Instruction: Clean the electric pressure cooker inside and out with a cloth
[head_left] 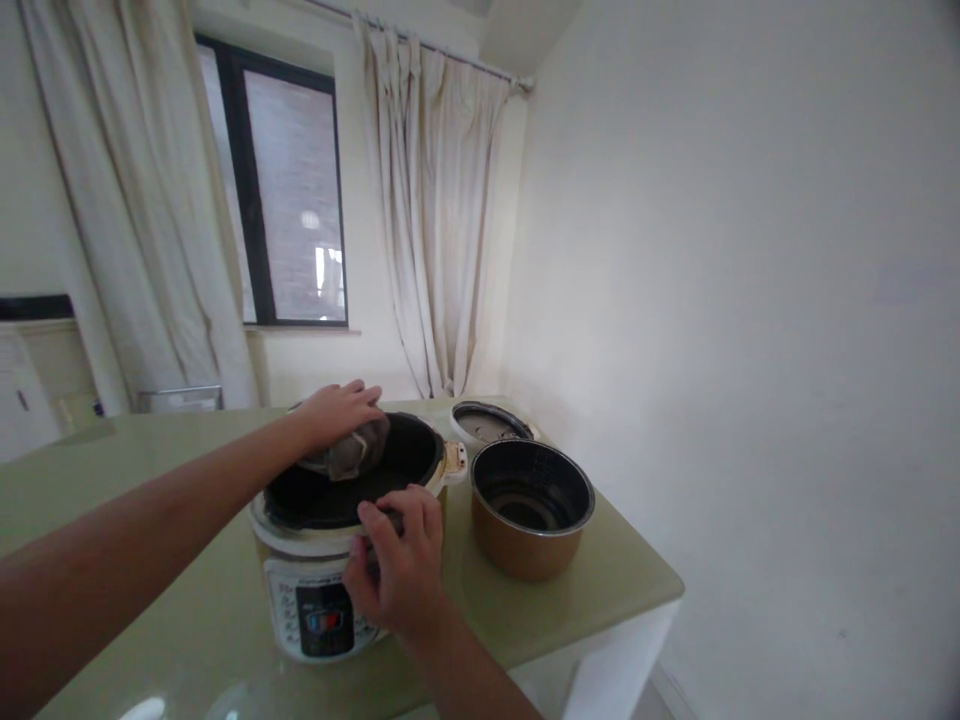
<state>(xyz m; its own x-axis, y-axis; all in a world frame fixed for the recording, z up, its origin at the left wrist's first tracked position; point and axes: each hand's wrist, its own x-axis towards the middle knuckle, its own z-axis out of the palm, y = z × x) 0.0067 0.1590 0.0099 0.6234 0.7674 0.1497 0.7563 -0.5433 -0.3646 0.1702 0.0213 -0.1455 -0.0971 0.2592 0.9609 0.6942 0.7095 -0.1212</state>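
The left hand's fingers lay close together over a bunched cloth (352, 457) inside the cooker (319, 546); how firmly the left hand (339, 412) gripped it could not be told. Nearer the wearer, the right hand (411, 565) had its fingers clamped on the cooker's front rim. Right of those fingers, the pot (525, 550) stood on the surface (626, 575), the lid (484, 424) behind it. Wiping seemed in hand; the next move called for steady bracing and cloth pressed to the wall.
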